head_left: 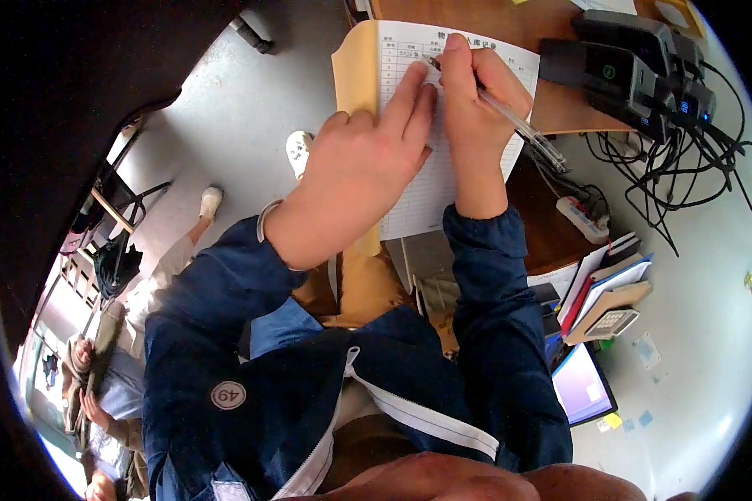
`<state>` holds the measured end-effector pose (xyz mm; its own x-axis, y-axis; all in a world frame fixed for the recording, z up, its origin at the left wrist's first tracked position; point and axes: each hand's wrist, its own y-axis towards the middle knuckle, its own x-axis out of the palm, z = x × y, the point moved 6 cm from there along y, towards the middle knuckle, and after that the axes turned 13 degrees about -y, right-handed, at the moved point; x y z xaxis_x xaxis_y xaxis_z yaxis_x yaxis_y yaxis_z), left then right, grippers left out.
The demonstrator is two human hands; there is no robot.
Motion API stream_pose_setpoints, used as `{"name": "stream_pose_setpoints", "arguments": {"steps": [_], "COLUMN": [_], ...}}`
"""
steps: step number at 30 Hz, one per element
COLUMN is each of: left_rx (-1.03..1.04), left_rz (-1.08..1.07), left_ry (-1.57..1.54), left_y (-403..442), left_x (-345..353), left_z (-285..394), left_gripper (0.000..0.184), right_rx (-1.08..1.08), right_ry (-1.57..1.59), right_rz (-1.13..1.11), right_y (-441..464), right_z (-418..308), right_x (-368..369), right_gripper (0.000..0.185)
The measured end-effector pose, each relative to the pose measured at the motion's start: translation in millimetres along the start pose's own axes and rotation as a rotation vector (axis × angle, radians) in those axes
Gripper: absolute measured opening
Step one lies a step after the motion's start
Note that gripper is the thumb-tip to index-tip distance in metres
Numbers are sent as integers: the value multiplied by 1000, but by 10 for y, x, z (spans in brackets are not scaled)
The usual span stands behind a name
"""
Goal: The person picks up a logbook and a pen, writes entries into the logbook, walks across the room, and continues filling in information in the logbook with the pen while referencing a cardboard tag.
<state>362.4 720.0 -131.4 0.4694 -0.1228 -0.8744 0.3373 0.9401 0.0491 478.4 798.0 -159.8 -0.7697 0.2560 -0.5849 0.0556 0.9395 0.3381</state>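
My right hand (483,108) is closed around a clear-barrelled pen (522,127), its tip on the upper rows of a printed form (414,196). Handwriting shows in the first row near that tip. Across the form's left side lies my left hand (355,163), index and middle fingers stretched out on the paper close to the pen tip. Its remaining fingers are partly bent over a tan folder (355,63) that lies under the form. Part of the sheet is hidden by both hands.
Black devices (614,71) stand on the wooden desk (564,108) at the right, with tangled black cables (668,163) hanging down. A power strip (583,219), upright files (602,288) and a lit screen (582,384) are lower right. Other people sit at the left.
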Motion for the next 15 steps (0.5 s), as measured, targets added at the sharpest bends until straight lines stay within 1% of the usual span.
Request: {"name": "stream_pose_setpoints", "arguments": {"steps": [3, 9, 15], "left_rx": [0, 6, 36], "left_rz": [-3, -7, 2], "left_ry": [-6, -23, -15], "left_y": [7, 14, -5], "left_x": [-1, -16, 6], "left_z": [-3, 4, -11], "left_gripper": [55, 54, 56], "right_rx": [22, 6, 48], "right_ry": [-71, -115, -66], "right_rz": [-80, -77, -86], "right_y": [2, 7, -9], "right_z": [-12, -22, -2], "right_x": [-22, -28, -37], "right_gripper": [31, 32, 33]}}
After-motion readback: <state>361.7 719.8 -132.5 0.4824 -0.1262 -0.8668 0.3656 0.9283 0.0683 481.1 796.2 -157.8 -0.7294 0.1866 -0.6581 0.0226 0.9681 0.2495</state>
